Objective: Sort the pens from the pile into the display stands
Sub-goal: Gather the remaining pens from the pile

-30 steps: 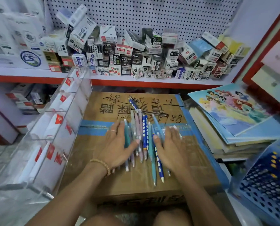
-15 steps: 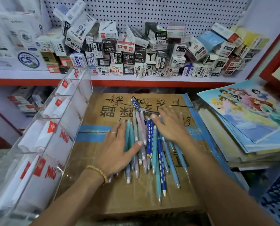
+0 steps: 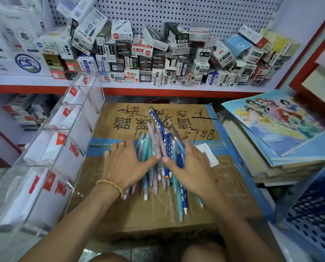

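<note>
1. Pens lie piled on the cardboard box, center.
2. Left hand at 9 o'clock and right hand at 3 o'clock press them, fingers flat, thumbs nearly meeting.
3. Clear display stand at 9 o'clock.

Bare cardboard box top shows along its near edge and at its far left corner. The clear display stand walls off the left edge; stacked books crowd the right edge, with the shelf overhanging the far edge.
</note>
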The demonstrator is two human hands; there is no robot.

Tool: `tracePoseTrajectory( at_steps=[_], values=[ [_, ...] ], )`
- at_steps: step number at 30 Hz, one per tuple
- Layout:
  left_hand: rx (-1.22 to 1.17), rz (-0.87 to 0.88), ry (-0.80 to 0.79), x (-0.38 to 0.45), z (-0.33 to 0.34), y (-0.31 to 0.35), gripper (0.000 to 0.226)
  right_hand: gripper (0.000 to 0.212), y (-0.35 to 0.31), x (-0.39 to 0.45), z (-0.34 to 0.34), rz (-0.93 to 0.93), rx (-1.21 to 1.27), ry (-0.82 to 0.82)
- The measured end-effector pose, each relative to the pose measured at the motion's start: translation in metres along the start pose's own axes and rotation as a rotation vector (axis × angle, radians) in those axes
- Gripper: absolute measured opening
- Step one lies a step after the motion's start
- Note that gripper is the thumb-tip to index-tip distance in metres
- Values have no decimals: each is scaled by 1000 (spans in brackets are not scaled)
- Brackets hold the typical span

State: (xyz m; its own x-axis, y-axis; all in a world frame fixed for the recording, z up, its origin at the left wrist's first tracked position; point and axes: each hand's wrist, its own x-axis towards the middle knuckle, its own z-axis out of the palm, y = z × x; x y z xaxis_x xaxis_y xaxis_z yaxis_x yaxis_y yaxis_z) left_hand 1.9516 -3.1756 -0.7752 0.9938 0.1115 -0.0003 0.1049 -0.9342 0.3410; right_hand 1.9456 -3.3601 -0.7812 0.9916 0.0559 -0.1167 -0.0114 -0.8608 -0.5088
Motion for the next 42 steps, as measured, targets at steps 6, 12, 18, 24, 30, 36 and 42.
tracePoseTrajectory(
  at_steps=[6, 12, 18, 24, 30, 36, 42],
  values=[
    [-312, -1, -270, 17, -18, -9, 33, 73, -12, 16, 7, -8, 4, 96],
    [-232, -16, -326, 28, -29, -10, 10, 75, -17, 24, 5, 48, 60, 106],
    [-188, -7, -299, 24, -27, -8, 8, 38, -14, 35, -1, 28, 226, 67],
    [-364, 28, -225, 18, -33, -7, 15, 12, -15, 42, -15, 5, 408, 9],
    [-557, 19, -141, 15, -35, -6, 15, 19, -16, 39, -21, -42, 579, -27],
    [-860, -6, -6, 18, -36, 1, 18, 13, -13, 42, -32, 75, 788, 14],
    [-965, -38, 89, 29, -39, 18, 19, 13, -12, 35, -39, -11, 768, -59]
  ],
)
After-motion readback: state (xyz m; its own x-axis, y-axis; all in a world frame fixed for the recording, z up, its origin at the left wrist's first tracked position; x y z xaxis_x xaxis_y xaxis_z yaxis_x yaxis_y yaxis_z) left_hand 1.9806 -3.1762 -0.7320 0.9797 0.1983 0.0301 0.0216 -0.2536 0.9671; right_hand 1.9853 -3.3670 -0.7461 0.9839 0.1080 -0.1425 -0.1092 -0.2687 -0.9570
